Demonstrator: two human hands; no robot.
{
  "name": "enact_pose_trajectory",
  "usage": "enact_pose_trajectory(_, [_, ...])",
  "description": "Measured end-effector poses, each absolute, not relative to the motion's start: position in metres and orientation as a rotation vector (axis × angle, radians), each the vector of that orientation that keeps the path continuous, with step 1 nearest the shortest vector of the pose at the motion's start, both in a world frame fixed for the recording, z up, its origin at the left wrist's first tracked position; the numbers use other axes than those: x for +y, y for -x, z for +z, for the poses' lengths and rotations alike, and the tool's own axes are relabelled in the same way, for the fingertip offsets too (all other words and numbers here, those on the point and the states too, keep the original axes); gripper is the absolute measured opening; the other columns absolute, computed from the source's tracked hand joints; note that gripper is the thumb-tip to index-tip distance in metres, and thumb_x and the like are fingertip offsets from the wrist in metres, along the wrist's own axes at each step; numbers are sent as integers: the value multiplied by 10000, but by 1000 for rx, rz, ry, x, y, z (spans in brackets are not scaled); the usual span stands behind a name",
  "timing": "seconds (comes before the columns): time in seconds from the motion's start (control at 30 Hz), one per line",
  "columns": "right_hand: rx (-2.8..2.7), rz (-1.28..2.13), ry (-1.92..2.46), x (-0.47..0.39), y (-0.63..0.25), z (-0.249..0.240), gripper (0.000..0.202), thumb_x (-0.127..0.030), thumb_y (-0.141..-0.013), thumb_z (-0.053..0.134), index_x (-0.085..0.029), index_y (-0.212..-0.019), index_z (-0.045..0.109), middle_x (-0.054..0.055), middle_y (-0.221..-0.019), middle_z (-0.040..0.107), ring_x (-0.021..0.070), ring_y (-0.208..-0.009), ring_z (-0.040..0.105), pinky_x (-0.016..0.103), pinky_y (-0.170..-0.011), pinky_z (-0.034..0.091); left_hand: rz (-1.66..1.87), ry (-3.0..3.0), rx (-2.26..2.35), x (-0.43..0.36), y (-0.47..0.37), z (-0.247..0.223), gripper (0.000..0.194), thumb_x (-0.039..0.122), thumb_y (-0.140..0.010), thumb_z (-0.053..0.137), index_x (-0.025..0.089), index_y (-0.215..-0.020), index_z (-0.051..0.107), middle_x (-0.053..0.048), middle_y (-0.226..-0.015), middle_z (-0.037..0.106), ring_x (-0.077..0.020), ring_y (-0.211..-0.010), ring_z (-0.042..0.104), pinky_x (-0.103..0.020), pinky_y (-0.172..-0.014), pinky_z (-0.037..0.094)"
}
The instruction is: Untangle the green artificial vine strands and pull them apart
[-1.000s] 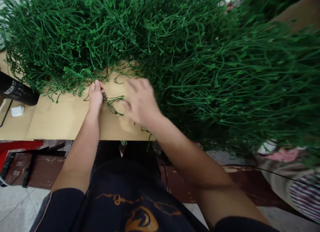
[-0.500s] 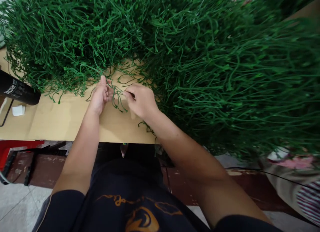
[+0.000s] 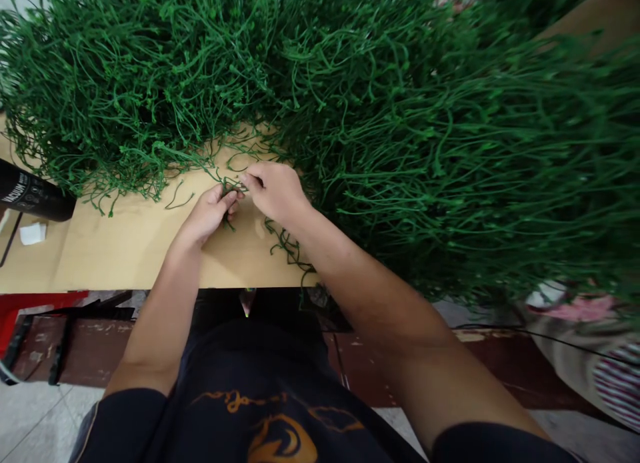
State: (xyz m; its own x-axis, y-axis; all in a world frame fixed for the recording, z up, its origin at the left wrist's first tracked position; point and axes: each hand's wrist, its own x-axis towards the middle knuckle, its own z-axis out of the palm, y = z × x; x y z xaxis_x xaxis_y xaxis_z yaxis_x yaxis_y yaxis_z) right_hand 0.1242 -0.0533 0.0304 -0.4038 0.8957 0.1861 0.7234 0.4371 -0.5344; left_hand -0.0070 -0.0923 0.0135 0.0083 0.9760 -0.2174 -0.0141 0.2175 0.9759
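Observation:
Thin green plastic stems (image 3: 227, 183) are gathered between my two hands above the tan tabletop (image 3: 125, 250). My left hand (image 3: 215, 211) is closed around them, thumb on top. Just to its right, my right hand (image 3: 275, 190) pinches the stems between thumb and fingertips. A huge heap of the same green stems (image 3: 425, 150) fills the back and right side of the table. A few loose stems (image 3: 179, 195) lie left of my hands, and others (image 3: 287, 244) lie under my right wrist.
At the left edge a black bottle (image 3: 35, 193) lies near a small white piece (image 3: 33, 234). Below the table's front edge are a red object (image 3: 30, 310) and a brown bench (image 3: 95, 350). Another person's arm (image 3: 595, 23) shows at the upper right.
My left hand has gone from spread fingers to closed around the stems. My right hand stays pinched close by. More loose stems are visible beneath my right wrist.

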Motion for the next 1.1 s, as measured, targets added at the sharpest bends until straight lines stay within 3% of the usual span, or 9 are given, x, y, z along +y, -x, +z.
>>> enact_pose_trajectory(0.2, [-2221, 754, 1308, -41, -131, 39, 311, -322, -850, 461, -133, -643, 597, 2, -598, 509, 83, -575, 379, 251, -570, 254, 990, -1049, 1294, -95, 6, 13, 208, 170, -879, 457, 119, -697, 543, 80, -438, 323, -36, -409, 319, -178, -439, 231])
enact_pose_trajectory(0.33, [-2346, 903, 1231, -41, -131, 41, 180, -259, -781, 536, -138, -744, 665, 10, -682, 605, 93, -627, 457, 245, -601, 300, 1027, -1148, 1333, -96, 5, 9, 88, 117, -818, 531, 133, -733, 548, 69, -501, 422, -41, -463, 374, -171, -481, 299])
enact_pose_trajectory(0.43, [-2352, 830, 1267, -43, -130, 41, 166, -177, -753, 519, -143, -785, 679, 23, -736, 641, 107, -662, 493, 252, -630, 325, 1028, -1177, 1293, -97, 8, 7, 73, 123, -768, 597, 140, -716, 550, 46, -577, 514, -58, -546, 470, -178, -562, 386])
enact_pose_trajectory(0.6, [-2328, 746, 1295, -50, -129, 40, 197, -173, -765, 514, -132, -868, 677, 56, -817, 650, 137, -726, 528, 262, -658, 356, 1129, -941, 1241, -93, 11, 5, 172, 301, -816, 573, 146, -748, 543, 7, -664, 587, -93, -634, 571, -214, -626, 469])
enact_pose_trajectory(0.7, [-2363, 666, 1233, -57, -128, 38, 209, -244, -820, 489, -139, -812, 670, 62, -809, 624, 149, -752, 523, 268, -667, 350, 1248, -855, 1302, -89, 10, 3, 160, 298, -815, 581, 157, -753, 538, 27, -632, 571, -80, -606, 567, -201, -616, 478])
enact_pose_trajectory(0.87, [-2313, 562, 1188, -63, -127, 33, 270, -227, -865, 407, -156, -712, 617, 53, -786, 563, 148, -764, 492, 275, -702, 351, 1345, -791, 1274, -87, 8, 0, 203, 344, -836, 547, 163, -744, 546, 10, -629, 584, -108, -666, 614, -227, -655, 500])
enact_pose_trajectory(1.1, [-2395, 365, 871, -86, -124, 33, 307, -247, -888, 353, -172, -686, 571, 83, -850, 590, 195, -867, 457, 341, -811, 370, 1452, -772, 1360, -79, 6, -5, 260, 304, -866, 512, 173, -651, 448, 62, -497, 403, -45, -432, 410, -183, -477, 405])
